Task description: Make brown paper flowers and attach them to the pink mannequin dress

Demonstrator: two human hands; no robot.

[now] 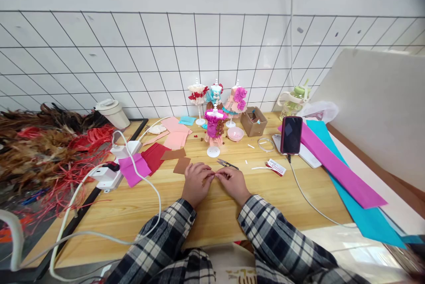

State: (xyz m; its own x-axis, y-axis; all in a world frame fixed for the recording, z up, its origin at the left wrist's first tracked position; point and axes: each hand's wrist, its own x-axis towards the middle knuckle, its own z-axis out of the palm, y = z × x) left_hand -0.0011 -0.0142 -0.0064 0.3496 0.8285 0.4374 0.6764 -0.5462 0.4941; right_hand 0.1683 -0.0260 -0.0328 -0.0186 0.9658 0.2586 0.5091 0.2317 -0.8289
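Observation:
Near the front middle of the wooden table, my left hand (198, 183) and my right hand (233, 183) meet fingertip to fingertip. Both are closed in a pinch; whatever lies between the fingers is too small to make out. Black-handled snips (227, 164) lie just beyond my right hand. Brown paper pieces (181, 165) rest beyond my left hand. A small dress form in magenta and brown paper (215, 129) stands upright behind the hands, with several similar dressed forms (237, 100) behind it.
Red paper (155, 158), magenta paper (134, 170) and white power strips (109, 176) with looping cables are at left. A pink bowl (235, 133), cardboard box (254, 121), upright phone (291, 135) on a cable, and long magenta and teal sheets (341, 164) are at right.

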